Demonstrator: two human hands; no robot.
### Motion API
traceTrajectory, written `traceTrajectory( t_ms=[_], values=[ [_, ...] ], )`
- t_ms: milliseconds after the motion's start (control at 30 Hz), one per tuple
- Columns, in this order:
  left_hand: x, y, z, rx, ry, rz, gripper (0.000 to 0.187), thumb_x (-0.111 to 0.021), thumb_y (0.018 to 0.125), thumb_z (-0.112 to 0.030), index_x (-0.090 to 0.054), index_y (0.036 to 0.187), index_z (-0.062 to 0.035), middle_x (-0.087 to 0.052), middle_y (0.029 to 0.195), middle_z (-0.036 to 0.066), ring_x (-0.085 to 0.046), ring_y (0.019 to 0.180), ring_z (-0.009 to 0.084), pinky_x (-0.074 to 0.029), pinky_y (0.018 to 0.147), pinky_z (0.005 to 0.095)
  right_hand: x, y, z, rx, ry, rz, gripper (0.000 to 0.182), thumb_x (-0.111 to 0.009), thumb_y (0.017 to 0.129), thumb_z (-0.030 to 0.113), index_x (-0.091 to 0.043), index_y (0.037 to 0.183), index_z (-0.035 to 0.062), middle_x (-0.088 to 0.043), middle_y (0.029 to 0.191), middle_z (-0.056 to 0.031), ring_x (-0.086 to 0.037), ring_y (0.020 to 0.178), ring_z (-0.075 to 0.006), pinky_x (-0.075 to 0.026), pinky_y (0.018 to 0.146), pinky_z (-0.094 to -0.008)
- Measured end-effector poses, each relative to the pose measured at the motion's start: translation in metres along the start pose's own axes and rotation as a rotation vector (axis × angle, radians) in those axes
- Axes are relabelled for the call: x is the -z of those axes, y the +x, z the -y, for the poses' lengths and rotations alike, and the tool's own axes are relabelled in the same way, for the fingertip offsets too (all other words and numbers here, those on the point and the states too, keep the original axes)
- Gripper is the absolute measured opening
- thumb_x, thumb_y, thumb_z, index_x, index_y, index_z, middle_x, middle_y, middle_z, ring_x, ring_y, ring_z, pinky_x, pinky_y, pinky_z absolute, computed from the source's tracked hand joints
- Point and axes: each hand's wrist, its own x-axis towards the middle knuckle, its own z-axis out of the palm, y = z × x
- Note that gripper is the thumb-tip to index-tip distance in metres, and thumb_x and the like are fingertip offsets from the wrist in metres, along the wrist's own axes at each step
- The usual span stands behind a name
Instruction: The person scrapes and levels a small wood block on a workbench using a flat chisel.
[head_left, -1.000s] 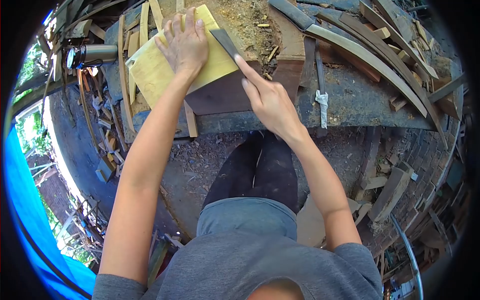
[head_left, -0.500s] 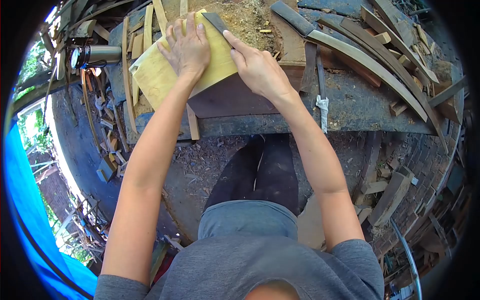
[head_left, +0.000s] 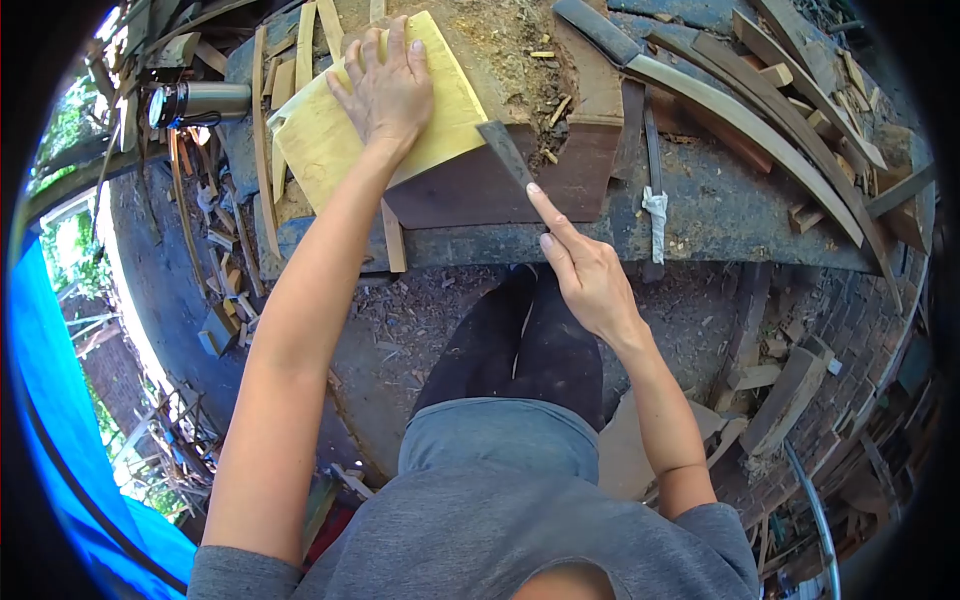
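Observation:
A flat yellow wooden board lies at a slant over a dark brown wood block on the workbench. My left hand presses flat on its upper part, fingers spread. My right hand is closed round the hidden rear end of a flat, dark grey metal blade, with the index finger stretched along it. The blade's tip is right at the board's lower right corner, and its length crosses over the brown block towards me.
Curved wood strips and a long curved blade-like piece with a dark end lie at right. A narrow bar with a white-wrapped end crosses the bench's front edge. A metal flask lies at left. Wood scraps surround the bench.
My right hand has drawn the blade back towards me and to the right, from along the board's right edge to its lower corner. My left hand stays on the board.

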Motion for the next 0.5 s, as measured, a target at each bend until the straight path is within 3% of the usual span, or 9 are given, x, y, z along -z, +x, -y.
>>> traceTrajectory(
  t_ms=[267, 500],
  values=[
    [0.0, 0.0, 0.0, -0.044, -0.002, -0.007, 0.05, -0.031, 0.104, -0.046, -0.039, 0.15, -0.029, -0.04, 0.153, 0.007, -0.025, 0.148, 0.0293, -0.009, 0.119, 0.0622, -0.026, -0.019, -0.009, 0.09, 0.089, -0.104, 0.055, -0.049, 0.101, 0.019, -0.036, 0.154, 0.0286, -0.062, 0.072, -0.0211, -0.064, 0.067, -0.0382, -0.048, 0.068, -0.0463],
    [-0.001, -0.001, 0.001, -0.076, 0.018, -0.01, 0.051, -0.031, 0.104, -0.046, -0.038, 0.151, -0.0284, -0.04, 0.154, 0.007, -0.027, 0.147, 0.029, -0.01, 0.118, 0.0612, -0.028, 0.017, 0.013, 0.059, 0.061, -0.103, 0.057, -0.05, 0.1, 0.016, -0.036, 0.154, 0.0254, -0.064, 0.073, -0.0215, -0.064, 0.066, -0.038, -0.051, 0.067, -0.0468]
  ],
)
